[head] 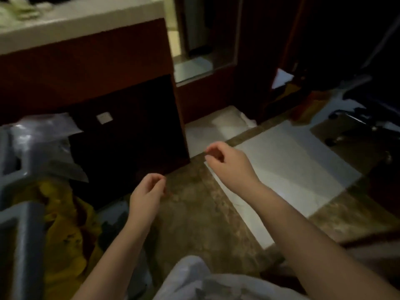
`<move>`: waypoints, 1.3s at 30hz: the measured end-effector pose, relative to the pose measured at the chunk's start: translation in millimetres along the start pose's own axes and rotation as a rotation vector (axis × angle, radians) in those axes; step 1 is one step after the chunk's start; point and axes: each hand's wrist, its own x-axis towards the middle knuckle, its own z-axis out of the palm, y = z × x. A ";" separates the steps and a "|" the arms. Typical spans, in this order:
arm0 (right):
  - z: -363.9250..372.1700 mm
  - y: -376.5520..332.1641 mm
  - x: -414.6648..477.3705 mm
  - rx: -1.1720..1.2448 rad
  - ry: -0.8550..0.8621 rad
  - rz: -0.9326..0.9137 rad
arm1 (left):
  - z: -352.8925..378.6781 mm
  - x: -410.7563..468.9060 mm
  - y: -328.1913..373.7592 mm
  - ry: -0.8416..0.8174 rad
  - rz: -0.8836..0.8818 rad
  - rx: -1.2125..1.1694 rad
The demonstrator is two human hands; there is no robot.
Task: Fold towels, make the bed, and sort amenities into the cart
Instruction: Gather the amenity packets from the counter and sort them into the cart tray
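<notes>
Left hand [149,191]: loosely curled, nothing in it, hovering by the dark cabinet [129,137]
Right hand [227,162]: same deal, empty, farther out over the floor [194,213]
Cart [23,224]: grey frame, near left, yellow cloth [62,230] bunched inside

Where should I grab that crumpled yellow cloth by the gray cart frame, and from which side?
Pinch a raised fold near the top of the yellow cloth, coming from above and the right with the left hand, which is nearest. The cloth lies crumpled, so its folds stand up, and the gray cart frame stands across its left side. That is probably the easiest hold.
</notes>
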 end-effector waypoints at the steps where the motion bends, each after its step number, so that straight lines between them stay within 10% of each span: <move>1: 3.1 -12.0 23.5 0.000 -0.046 -0.058 | -6.8 8.8 -1.9 0.060 -0.035 -0.010; 9: 47.3 -68.7 187.6 0.023 -0.284 -0.337 | -51.9 136.0 -34.8 0.338 -0.207 -0.208; 20: 47.5 -82.7 398.4 0.033 -0.094 -0.284 | -72.9 359.8 128.7 0.296 0.170 -0.176; 27: 54.2 -173.8 503.6 0.101 -0.063 -0.683 | -116.1 439.7 169.8 0.546 0.267 -0.163; 39: 99.3 -320.0 598.8 -0.526 -0.460 -1.081 | -202.5 493.6 192.2 0.799 0.198 0.212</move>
